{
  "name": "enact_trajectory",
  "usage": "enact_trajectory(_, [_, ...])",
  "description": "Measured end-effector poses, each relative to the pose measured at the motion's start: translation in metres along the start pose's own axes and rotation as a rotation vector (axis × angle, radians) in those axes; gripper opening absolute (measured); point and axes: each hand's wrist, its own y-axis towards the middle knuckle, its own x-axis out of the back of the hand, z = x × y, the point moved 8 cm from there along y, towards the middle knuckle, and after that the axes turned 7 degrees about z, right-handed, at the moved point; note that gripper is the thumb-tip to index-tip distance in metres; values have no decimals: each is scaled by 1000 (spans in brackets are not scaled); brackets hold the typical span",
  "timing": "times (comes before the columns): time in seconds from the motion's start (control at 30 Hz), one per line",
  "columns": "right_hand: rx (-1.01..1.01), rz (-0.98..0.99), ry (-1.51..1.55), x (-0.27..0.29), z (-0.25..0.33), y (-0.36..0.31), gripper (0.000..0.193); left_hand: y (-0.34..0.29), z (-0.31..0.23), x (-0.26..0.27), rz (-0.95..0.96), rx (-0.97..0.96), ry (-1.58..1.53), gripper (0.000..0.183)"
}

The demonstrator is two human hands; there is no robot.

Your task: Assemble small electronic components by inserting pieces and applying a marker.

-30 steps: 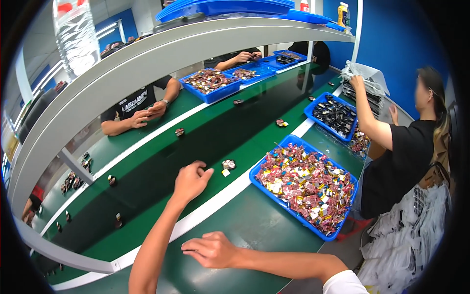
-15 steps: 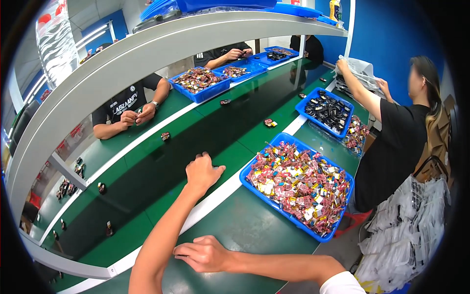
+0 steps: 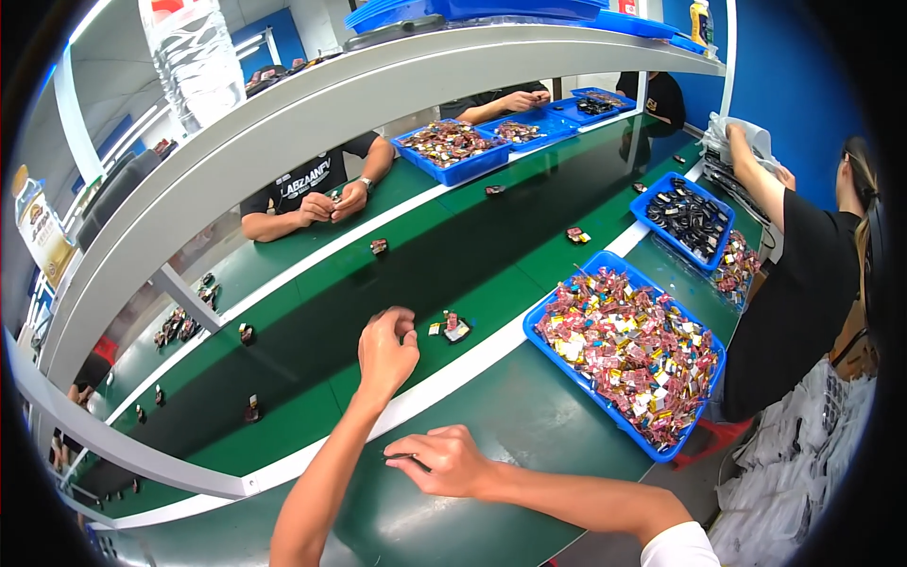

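Small parts were what both hands dealt with: one red-and-dark small part (image 3: 452, 327) lay on the dark green belt (image 3: 312, 331), just beside the left hand (image 3: 387, 348) and near the belt's near white edge strip (image 3: 453, 373). That hand hovered over the belt with fingers curled together; whether they pinched anything could not be told. The right hand (image 3: 444, 460) rested on the bench (image 3: 529, 425) on the near side of the strip, loosely closed, with a thin dark piece (image 3: 402, 456) at its fingertips.

The step in hand looked like setting a finished piece onto the belt. The next move would likely call for a reach to the blue tray (image 3: 661, 449) of mixed red pieces at the bench's right edge.

Compared with half a second before, the left hand had gone from spread flat to curled, and the part lay clear of it. The person in black (image 3: 803, 283) kept an arm raised at the far right.
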Motion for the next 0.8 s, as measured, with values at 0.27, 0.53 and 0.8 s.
enact_trajectory(0.27, [-32, -8, 36, -5, -2, 1, 17, -3, 22, -28, 188, 387, -267, 31])
enact_trajectory(0.53, [-51, 13, 37, -5, -5, 0, 17, 19, 23, -43, 106, 370, -123, 22])
enact_trajectory(0.8, [-69, 33, 46, -6, -8, 0, 15, 9, 30, -35, 125, 392, -286, 12])
